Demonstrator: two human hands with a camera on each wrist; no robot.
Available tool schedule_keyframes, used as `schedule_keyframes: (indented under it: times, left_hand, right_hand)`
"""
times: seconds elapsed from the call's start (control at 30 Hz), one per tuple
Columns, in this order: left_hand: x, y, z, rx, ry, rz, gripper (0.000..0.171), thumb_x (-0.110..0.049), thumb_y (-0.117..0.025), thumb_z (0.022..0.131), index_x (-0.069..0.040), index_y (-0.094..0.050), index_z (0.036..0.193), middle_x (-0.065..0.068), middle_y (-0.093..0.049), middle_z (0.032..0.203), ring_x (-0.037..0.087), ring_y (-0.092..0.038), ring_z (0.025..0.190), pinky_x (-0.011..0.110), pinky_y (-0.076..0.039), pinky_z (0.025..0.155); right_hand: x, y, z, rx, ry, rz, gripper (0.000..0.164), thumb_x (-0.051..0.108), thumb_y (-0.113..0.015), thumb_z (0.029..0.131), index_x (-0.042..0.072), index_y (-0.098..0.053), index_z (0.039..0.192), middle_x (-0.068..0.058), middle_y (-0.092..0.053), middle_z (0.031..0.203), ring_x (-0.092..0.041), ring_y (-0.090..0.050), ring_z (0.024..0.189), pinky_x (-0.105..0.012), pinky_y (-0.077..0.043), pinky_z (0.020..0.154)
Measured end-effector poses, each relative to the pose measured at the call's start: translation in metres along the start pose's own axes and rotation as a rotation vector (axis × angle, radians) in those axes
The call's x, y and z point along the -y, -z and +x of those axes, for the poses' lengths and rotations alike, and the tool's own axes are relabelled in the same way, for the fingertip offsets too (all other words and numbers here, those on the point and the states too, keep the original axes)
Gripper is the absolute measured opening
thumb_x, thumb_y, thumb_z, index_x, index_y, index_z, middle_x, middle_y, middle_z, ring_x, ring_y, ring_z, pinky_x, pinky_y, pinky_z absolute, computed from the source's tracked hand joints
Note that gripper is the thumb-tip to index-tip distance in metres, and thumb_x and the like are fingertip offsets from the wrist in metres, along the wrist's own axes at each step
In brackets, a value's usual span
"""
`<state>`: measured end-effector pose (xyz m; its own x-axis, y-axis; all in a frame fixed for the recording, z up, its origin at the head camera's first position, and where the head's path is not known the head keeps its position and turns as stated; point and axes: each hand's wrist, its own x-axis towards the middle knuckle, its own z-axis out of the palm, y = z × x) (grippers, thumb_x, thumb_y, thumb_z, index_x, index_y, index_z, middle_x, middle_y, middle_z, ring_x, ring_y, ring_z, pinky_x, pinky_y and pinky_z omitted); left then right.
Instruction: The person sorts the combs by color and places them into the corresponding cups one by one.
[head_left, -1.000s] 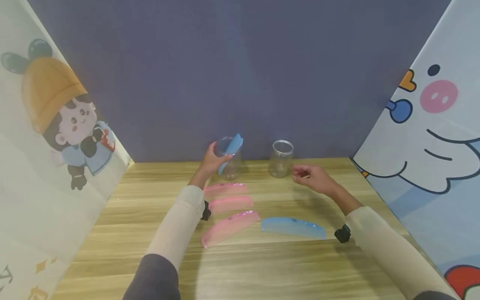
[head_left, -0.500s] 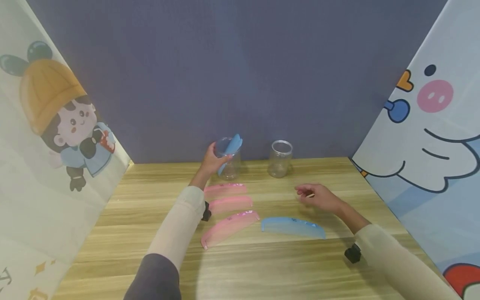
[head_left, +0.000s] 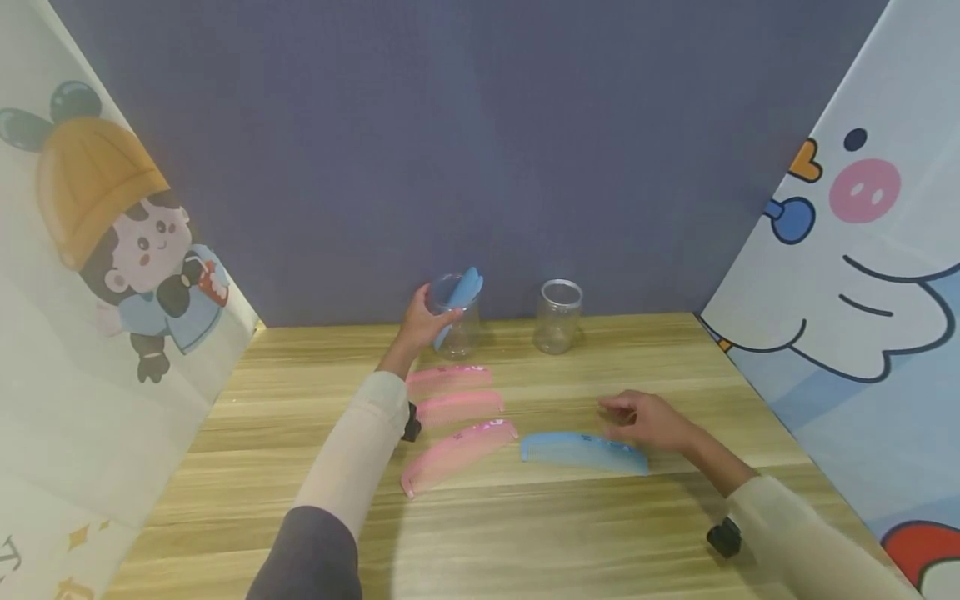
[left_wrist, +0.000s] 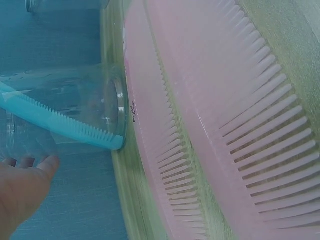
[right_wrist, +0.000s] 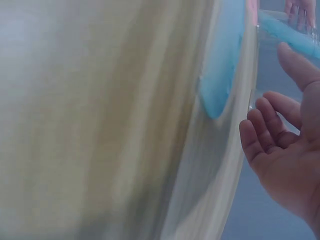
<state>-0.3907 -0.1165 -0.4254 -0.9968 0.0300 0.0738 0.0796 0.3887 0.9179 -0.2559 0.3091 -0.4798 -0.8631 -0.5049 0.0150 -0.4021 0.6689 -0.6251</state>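
Observation:
My left hand (head_left: 420, 325) holds a clear plastic jar (head_left: 467, 340) upright at the back of the table, thumb across its near side. Inside the jar a blue comb (head_left: 465, 289) leans with its top above the rim; its teeth show through the wall in the left wrist view. My right hand (head_left: 654, 422) hovers with loosely bent fingers over the right end of another blue comb (head_left: 570, 448) lying on the table. In the right wrist view nothing is between the fingers (right_wrist: 252, 137). A second clear jar (head_left: 558, 321) stands right of the first, with nothing inside.
Three pink combs, a far one (head_left: 450, 377), a middle one (head_left: 461, 405) and a near one (head_left: 459, 454), lie in a column left of the blue comb. A dark panel (head_left: 480, 150) rises behind the wooden table (head_left: 570, 533); printed cartoon panels flank it.
My right hand has come away from beside the right jar, moving toward me and down over the blue comb on the table. The left hand stays on its jar.

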Motion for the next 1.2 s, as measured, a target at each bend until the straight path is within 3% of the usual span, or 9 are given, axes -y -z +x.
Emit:
schedule_keyframes:
  times: [0.33, 0.63, 0.73, 0.97, 1.2]
  left_hand:
    - [0.001, -0.002, -0.001, -0.002, 0.02, 0.015, 0.103, -0.043, -0.078, 0.088, -0.011, -0.016, 0.163, 0.017, -0.024, 0.168, 0.04, -0.029, 0.153, 0.054, -0.028, 0.126]
    - [0.002, -0.001, 0.0, -0.001, 0.029, 0.007, 0.103, -0.041, -0.078, 0.087, -0.012, -0.016, 0.163, 0.017, -0.022, 0.169, 0.041, -0.028, 0.153, 0.055, -0.029, 0.126]
    - [0.002, -0.001, 0.0, 0.002, 0.029, 0.007, 0.102, -0.04, -0.078, 0.088, -0.012, -0.016, 0.163, 0.018, -0.022, 0.169, 0.041, -0.028, 0.153, 0.055, -0.028, 0.126]
    - [0.003, -0.003, -0.001, 0.0, 0.037, 0.016, 0.101, -0.04, -0.078, 0.088, -0.012, -0.017, 0.163, 0.018, -0.024, 0.168, 0.04, -0.029, 0.153, 0.055, -0.028, 0.126]
    - [0.003, -0.001, 0.004, -0.003, 0.028, 0.022, 0.104, -0.045, -0.077, 0.088, -0.013, -0.015, 0.164, 0.017, -0.023, 0.169, 0.04, -0.028, 0.153, 0.054, -0.028, 0.126]
  right_hand:
    - [-0.005, -0.008, -0.025, -0.005, 0.003, -0.146, 0.072, 0.044, -0.084, 0.081, -0.002, -0.065, 0.132, -0.01, -0.07, 0.12, -0.028, -0.065, 0.108, -0.032, -0.058, 0.089]
    - [-0.004, -0.022, -0.038, -0.009, -0.037, -0.162, 0.081, 0.05, -0.087, 0.074, 0.002, -0.063, 0.135, -0.008, -0.065, 0.127, -0.029, -0.061, 0.116, -0.047, -0.054, 0.101]
    - [-0.005, -0.025, -0.04, -0.017, -0.057, -0.155, 0.078, 0.047, -0.089, 0.073, 0.003, -0.065, 0.132, -0.007, -0.064, 0.123, -0.026, -0.061, 0.113, -0.044, -0.055, 0.099]
    - [-0.007, -0.029, -0.045, -0.052, -0.109, -0.1, 0.053, 0.037, -0.092, 0.071, 0.013, -0.068, 0.113, -0.002, -0.062, 0.115, -0.017, -0.06, 0.105, -0.028, -0.056, 0.091]
    - [-0.002, -0.026, -0.041, -0.055, -0.133, -0.064, 0.054, 0.028, -0.091, 0.074, 0.006, -0.059, 0.112, -0.003, -0.065, 0.107, -0.017, -0.061, 0.101, -0.028, -0.056, 0.086]
